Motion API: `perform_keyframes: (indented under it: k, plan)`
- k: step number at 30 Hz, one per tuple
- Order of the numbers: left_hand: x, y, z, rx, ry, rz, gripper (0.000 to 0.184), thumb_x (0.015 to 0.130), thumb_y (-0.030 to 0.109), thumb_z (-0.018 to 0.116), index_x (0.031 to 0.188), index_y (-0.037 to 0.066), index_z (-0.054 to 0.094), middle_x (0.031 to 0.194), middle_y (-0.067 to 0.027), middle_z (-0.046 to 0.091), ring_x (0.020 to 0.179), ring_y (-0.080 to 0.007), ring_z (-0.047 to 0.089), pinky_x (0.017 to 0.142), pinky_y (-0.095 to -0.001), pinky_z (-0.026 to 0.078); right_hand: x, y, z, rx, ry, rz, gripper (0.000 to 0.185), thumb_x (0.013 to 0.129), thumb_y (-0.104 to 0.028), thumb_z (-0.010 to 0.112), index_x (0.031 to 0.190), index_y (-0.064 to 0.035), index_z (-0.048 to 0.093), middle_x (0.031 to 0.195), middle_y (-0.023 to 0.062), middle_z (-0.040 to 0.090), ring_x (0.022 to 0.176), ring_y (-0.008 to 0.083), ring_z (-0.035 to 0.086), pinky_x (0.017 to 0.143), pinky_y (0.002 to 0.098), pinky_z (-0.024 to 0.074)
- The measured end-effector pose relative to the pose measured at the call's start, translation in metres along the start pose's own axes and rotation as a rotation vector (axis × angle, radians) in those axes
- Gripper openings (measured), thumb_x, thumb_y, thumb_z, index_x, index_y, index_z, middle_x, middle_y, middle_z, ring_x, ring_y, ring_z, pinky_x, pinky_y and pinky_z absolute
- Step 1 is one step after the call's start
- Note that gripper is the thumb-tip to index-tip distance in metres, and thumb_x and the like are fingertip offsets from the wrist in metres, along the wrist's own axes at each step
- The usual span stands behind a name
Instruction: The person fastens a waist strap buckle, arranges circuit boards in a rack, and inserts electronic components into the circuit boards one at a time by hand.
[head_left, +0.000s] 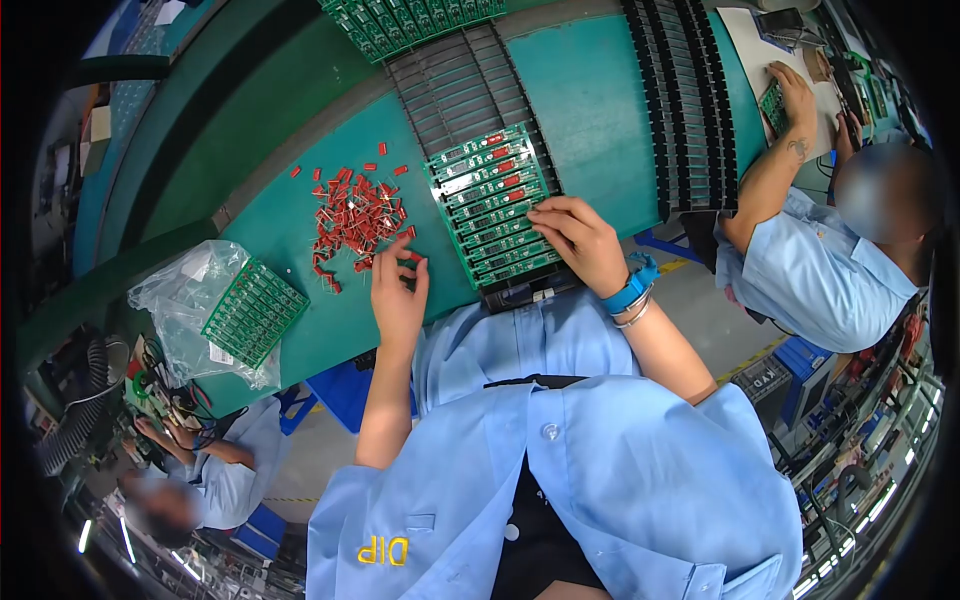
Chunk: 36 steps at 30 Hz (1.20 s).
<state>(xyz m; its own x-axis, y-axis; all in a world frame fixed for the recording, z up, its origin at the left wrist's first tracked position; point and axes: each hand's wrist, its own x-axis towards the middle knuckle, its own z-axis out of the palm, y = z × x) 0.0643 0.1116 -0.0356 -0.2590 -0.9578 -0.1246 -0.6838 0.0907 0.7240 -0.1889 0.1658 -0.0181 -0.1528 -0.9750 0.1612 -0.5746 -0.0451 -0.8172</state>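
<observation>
Board (490, 208), long axis pointing away from wearer; right hand (590, 243) nearer, fingertips at its right edge, grip unclear; left hand (397, 292) leftward, pinching red part (413, 257).

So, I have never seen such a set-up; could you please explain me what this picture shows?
No machine here: a person works bare-handed. The one camera, on that person's head, looks forward and down; the blue shirt is the wearer's. On the green table, a panel of green circuit boards lies on a black frame, some rows bearing red components. Left of it is a pile of loose red parts; farther left, another board panel lies on or partly in a clear plastic bag. The left hand seems to pinch one red part. The right hand seems to touch the boards' right edge; whether it holds anything is hidden.
</observation>
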Motion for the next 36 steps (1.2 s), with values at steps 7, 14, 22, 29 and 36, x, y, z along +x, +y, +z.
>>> perform_keyframes:
  k: [7,14,22,29,36]
  plan:
    - [0.017,0.010,0.003,0.024,0.053,-0.045,0.031,0.076,0.001,0.064,0.106,0.005,0.056,0.084,-0.0053,0.054,0.053,-0.0088,0.047,0.048,-0.0210,0.039,0.005,-0.005,-0.001,-0.094,-0.017,-0.028,0.019,0.078,-0.002,0.065,0.097,-0.0039,0.066,0.102,0.0024,0.059,0.069,0.0145,0.056,0.061,0.0230,0.0456]
    - [0.021,0.006,0.004,0.119,0.059,-0.006,0.031,0.077,0.002,0.063,0.106,0.004,0.056,0.079,-0.0046,0.054,0.048,-0.0089,0.046,0.045,-0.0206,0.039,0.016,-0.005,0.004,-0.225,-0.070,-0.016,0.015,0.081,-0.011,0.062,0.095,-0.0070,0.065,0.097,-0.0010,0.057,0.067,0.0194,0.059,0.059,0.0292,0.0489]
    - [0.021,0.004,-0.002,-0.049,0.005,-0.116,0.029,0.077,0.002,0.064,0.106,0.005,0.057,0.076,-0.0043,0.055,0.053,-0.0102,0.051,0.049,-0.0218,0.043,0.024,-0.009,-0.001,-0.318,-0.119,-0.082,0.015,0.081,-0.013,0.059,0.095,-0.0079,0.063,0.094,0.0015,0.056,0.064,0.0219,0.058,0.056,0.0314,0.0487]
    - [0.009,-0.002,-0.002,-0.507,-0.021,-0.335,0.025,0.083,0.004,0.062,0.106,0.002,0.057,0.073,-0.0035,0.057,0.064,-0.0106,0.059,0.056,-0.0185,0.047,0.032,-0.018,-0.005,-0.437,-0.233,-0.117,0.013,0.079,-0.009,0.056,0.091,-0.0062,0.060,0.091,0.0063,0.057,0.062,0.0260,0.058,0.055,0.0353,0.0483]
    - [0.002,-0.008,-0.011,-1.237,-0.058,-0.680,0.025,0.084,0.006,0.061,0.108,0.001,0.057,0.080,-0.0048,0.059,0.074,-0.0131,0.062,0.063,-0.0187,0.049,0.034,-0.016,0.002,-0.482,-0.292,-0.086,0.010,0.076,-0.007,0.056,0.085,-0.0040,0.058,0.089,0.0092,0.058,0.062,0.0296,0.058,0.056,0.0376,0.0484]
